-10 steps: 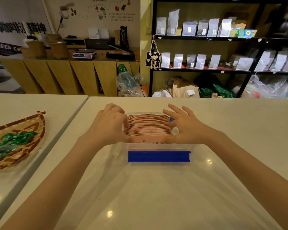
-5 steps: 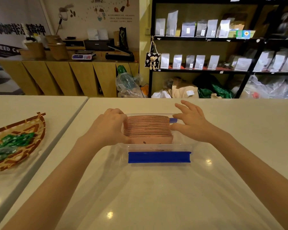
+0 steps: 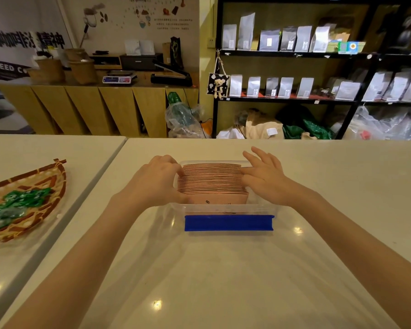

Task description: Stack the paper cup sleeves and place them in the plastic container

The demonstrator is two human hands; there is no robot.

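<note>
A stack of brown paper cup sleeves (image 3: 212, 181) stands on edge inside a clear plastic container (image 3: 263, 207) with a blue clip along its near side. My left hand (image 3: 159, 180) presses against the stack's left end, fingers curled over the sleeves. At the stack's right end my right hand (image 3: 265, 178) rests with its fingers spread, the thumb and lower fingers touching the sleeves. The container sits on the white table, a little beyond mid-table.
A woven basket (image 3: 45, 184) with green wrapped items lies on the adjoining table to the left. A seam (image 3: 100, 176) separates the two tables. Black shelves with pouches and a wooden counter stand beyond the far edge.
My right hand has lifted and spread its fingers, shifting slightly back along the stack's right end. The left hand stays pressed on the left end. The view has tilted slightly.
</note>
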